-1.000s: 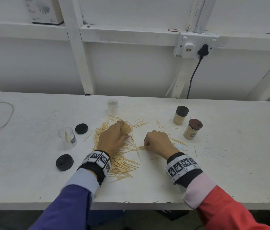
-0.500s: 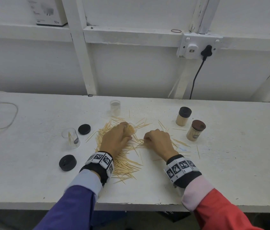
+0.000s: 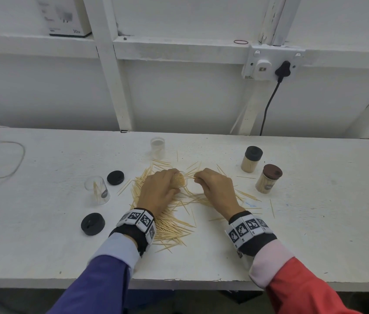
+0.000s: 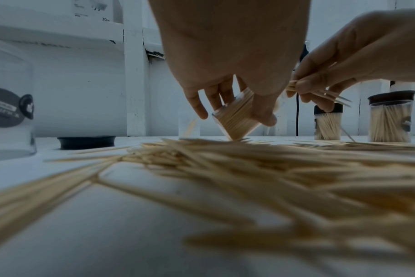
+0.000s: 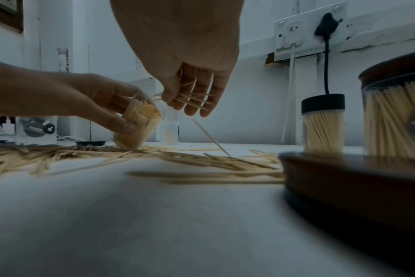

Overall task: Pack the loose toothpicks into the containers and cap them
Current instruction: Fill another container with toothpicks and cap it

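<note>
Gripping tilted container (image 3: 180,180), left hand (image 3: 159,189).

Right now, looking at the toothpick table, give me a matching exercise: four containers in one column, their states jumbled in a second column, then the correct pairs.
Column one:
1. container in the left hand
2. black-capped container
3. brown-capped container
4. clear container near the black lids

Column two:
A. upright, open, only a few toothpicks inside
B. tilted, open, nearly full
C. upright, full, closed with a black cap
D. upright, full, closed with a brown cap

Pairs: 1-B, 2-C, 3-D, 4-A
</note>
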A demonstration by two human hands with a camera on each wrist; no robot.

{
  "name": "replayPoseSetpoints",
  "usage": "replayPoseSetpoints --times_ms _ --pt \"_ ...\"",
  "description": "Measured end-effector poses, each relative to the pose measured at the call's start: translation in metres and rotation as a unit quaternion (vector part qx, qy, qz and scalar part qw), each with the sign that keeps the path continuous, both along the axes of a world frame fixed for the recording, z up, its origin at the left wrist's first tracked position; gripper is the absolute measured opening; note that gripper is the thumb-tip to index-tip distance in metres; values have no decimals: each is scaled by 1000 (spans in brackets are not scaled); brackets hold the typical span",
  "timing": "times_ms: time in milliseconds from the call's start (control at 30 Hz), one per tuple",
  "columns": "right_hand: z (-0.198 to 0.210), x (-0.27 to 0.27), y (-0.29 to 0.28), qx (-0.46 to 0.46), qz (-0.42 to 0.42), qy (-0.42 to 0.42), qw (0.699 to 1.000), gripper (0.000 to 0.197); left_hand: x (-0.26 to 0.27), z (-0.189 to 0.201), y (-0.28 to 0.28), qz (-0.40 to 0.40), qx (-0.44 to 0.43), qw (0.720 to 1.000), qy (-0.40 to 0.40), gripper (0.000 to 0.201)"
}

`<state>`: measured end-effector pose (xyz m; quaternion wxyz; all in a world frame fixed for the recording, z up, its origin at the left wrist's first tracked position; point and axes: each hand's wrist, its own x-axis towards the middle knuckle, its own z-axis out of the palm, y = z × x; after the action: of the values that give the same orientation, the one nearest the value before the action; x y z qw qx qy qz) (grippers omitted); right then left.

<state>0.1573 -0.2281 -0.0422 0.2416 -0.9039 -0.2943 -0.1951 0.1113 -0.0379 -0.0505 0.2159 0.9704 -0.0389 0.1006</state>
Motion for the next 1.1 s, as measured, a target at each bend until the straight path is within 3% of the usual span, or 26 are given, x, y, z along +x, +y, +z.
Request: replayPoseSetpoints --times_ms 533,767,900,1100 --pt "-3 1 3 -6 55 -10 998 27 3 -5 -2 -87 -15 996 23 58" --pt "-3 1 5 47 105 26 993 10 6 -9 0 -111 -20 993 34 67" --pt "-6 3 5 57 118 44 990 5 4 -6 -1 -111 -30 993 34 60" --pt "-5 1 4 78 130 61 986 24 5 -10 0 -105 -59 992 32 60"
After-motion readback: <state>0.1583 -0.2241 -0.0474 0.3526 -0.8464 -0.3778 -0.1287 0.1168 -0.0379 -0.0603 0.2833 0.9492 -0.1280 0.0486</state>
